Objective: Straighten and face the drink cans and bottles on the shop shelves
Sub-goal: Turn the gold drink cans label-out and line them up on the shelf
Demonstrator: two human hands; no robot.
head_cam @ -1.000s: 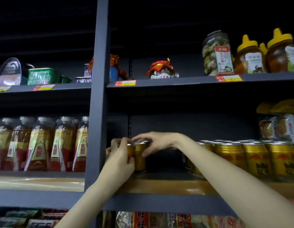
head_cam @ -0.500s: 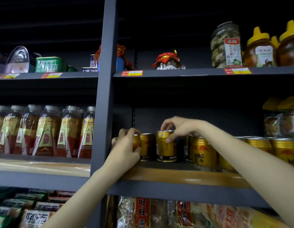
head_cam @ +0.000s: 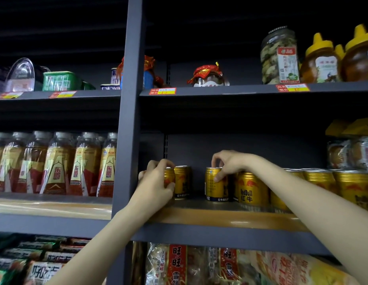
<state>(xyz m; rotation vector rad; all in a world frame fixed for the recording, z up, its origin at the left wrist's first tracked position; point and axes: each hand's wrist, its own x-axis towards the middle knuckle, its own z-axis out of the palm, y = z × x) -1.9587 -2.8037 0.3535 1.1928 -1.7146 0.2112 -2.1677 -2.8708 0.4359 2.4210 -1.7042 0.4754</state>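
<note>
A dark grey shelving unit (head_cam: 127, 112) is filling the view, its upright post dividing two bays. On the middle shelf (head_cam: 224, 220) of the right bay a row of gold drink cans (head_cam: 320, 183) is standing upright, running off to the right. In the left bay a row of bottles (head_cam: 55, 164) with gold and red labels is standing side by side. Above, a clear jar (head_cam: 278, 56) and yellow-capped honey bottles (head_cam: 320, 58) are sitting on the top shelf. The left hand (head_cam: 156, 184) is wrapping its fingers round the leftmost can (head_cam: 169, 177), just beside the post; another can (head_cam: 182, 181) is touching it on the right. The right hand (head_cam: 230, 163) is pinching a separate can (head_cam: 215, 187) by its top rim, thumb pressing on the side, and this grip is holding it upright, just left of the row.
</note>
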